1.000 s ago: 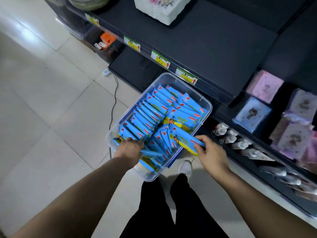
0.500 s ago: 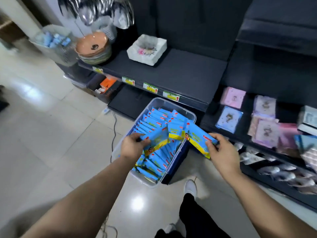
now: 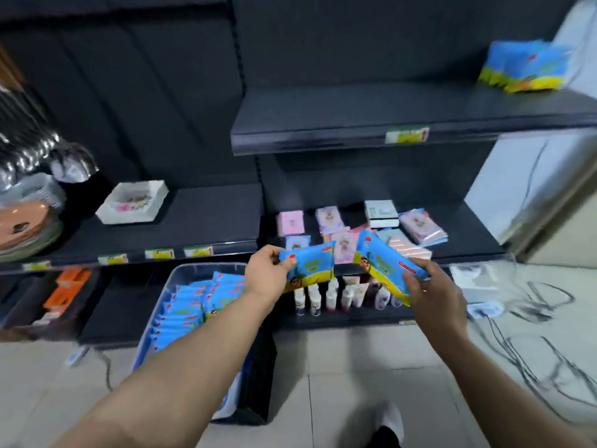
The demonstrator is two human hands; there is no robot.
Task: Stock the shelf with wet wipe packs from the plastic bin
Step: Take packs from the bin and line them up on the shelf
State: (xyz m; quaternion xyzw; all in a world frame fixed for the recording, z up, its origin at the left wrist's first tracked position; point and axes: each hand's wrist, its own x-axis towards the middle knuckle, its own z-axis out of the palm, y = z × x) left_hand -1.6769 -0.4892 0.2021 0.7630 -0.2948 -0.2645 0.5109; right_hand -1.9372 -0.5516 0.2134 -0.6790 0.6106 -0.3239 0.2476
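Blue-and-yellow wrapping in both hands. Gripping one wet wipe pack [image 3: 310,265] with the left hand [image 3: 266,276], thumb lying across the front of its left end, fingers curled behind. Holding it with the long axis close to level, rising a little toward the right, printed face toward the camera, yellow band along the lower edge. Gripping a second pack [image 3: 387,266] with the right hand [image 3: 433,292], fingers curled round its lower right end. Holding that one tilted, long axis running from upper left down to lower right, yellow edge facing down and left. Holding both in the air, apart from each other, in front of the middle shelf [image 3: 468,234] and its small tissue packets [image 3: 329,218], above a row of bottles [image 3: 336,295]. Standing beside the plastic bin [image 3: 181,273] on the floor [image 3: 339,367], more blue packs [image 3: 190,305] packed in rows inside. Seeing, up at right, similar packs [image 3: 523,69] already sitting on the upper shelf [image 3: 339,114], blurred.
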